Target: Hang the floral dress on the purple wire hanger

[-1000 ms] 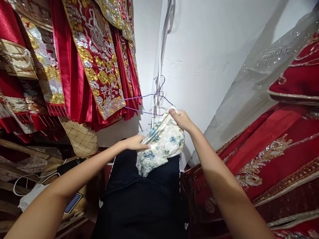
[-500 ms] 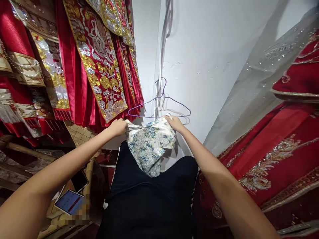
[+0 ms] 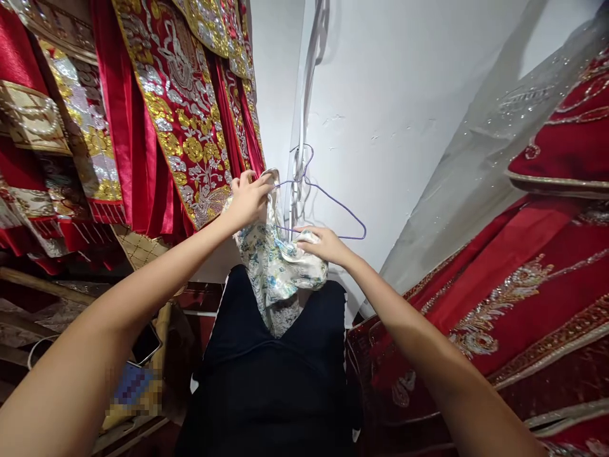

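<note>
A purple wire hanger [image 3: 340, 202] hangs by its hook against the white wall. My left hand [image 3: 250, 198] grips the upper edge of a pale floral garment [image 3: 271, 266] with blue and green print, and has it over the hanger's left shoulder. Part of the hanger's left end is hidden behind the cloth and fingers. My right hand [image 3: 323, 246] pinches the garment's other upper part just below the hanger's bottom bar. The garment droops between both hands, its lower end hidden behind my dark clothing.
Red embroidered costumes [image 3: 185, 127] with gold and silver sequins hang at the left. More red garments [image 3: 523, 266] hang at the right, partly under a clear plastic cover [image 3: 451, 190]. Low at the left, a phone [image 3: 146, 346] lies on a bamboo-like frame [image 3: 164, 330].
My left hand has risen and moved right, bringing the garment's left side up onto the hanger's left shoulder. My right hand has shifted slightly left and down with the cloth.
</note>
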Demonstrator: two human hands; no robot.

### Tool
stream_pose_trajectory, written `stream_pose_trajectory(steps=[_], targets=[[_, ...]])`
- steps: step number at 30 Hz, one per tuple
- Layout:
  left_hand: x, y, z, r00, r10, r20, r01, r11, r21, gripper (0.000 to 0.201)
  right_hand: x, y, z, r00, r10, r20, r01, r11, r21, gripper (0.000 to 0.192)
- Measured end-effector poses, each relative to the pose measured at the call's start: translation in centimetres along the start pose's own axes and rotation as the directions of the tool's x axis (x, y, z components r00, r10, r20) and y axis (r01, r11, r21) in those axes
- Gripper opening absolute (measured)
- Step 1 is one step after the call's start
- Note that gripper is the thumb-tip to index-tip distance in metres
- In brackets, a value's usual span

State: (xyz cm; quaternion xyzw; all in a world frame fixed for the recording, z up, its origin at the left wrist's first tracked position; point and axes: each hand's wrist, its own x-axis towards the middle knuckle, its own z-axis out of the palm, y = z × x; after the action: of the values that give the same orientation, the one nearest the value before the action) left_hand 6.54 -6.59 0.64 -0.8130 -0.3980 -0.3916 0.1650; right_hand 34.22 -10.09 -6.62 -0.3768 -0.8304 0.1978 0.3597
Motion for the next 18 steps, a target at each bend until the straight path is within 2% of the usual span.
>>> stream_pose_trajectory(steps=[4, 7, 9, 11, 12, 14, 16, 18], targets=[[1.5, -2.1, 2.5, 0.993, 0.034, 0.111, -0.011, 0.978, -0.206, 0.047, -0.5, -0.6, -0.2, 1.000, 0.021, 0.011, -0.021, 0.997, -0.076, 0.062], [1.7, -3.1, 3.3, 0.990, 0.060, 0.126, -0.034, 0.980, -0.196, 0.045, -1.9, 0.0, -2.3, 0.999, 0.005, -0.034, -0.009, 0.990, -0.140, 0.077], [1.5, -3.4, 3.2, 0.993, 0.050, 0.111, -0.032, 0.987, -0.157, 0.044, -3.0, 0.6, -4.4, 0.992, 0.019, -0.125, -0.044, 0.978, -0.202, 0.093], [1.3, -3.5, 2.7, 0.994, 0.047, 0.096, -0.034, 0.990, -0.135, 0.042, -3.8, 1.1, -6.7, 0.958, 0.039, -0.286, -0.112, 0.963, -0.244, 0.103], [1.2, -3.4, 2.3, 0.994, 0.058, 0.092, -0.046, 0.990, -0.137, 0.041, -4.0, 1.4, -7.9, 0.930, 0.043, -0.365, -0.142, 0.958, -0.248, 0.099], [1.1, -3.4, 1.6, 0.993, 0.086, 0.078, -0.072, 0.984, -0.163, 0.036, -3.7, 1.8, -10.2, 0.890, 0.078, -0.449, -0.186, 0.961, -0.202, 0.075], [1.1, -3.3, 1.0, 0.997, 0.073, 0.040, -0.064, 0.979, -0.193, 0.029, -2.9, 2.1, -12.0, 0.899, 0.176, -0.401, -0.215, 0.975, -0.053, 0.052], [1.4, -3.2, 0.5, 0.999, -0.026, -0.030, 0.020, 0.979, -0.201, 0.021, -1.7, 2.1, -13.0, 0.923, 0.289, -0.253, -0.248, 0.952, 0.180, 0.048]])
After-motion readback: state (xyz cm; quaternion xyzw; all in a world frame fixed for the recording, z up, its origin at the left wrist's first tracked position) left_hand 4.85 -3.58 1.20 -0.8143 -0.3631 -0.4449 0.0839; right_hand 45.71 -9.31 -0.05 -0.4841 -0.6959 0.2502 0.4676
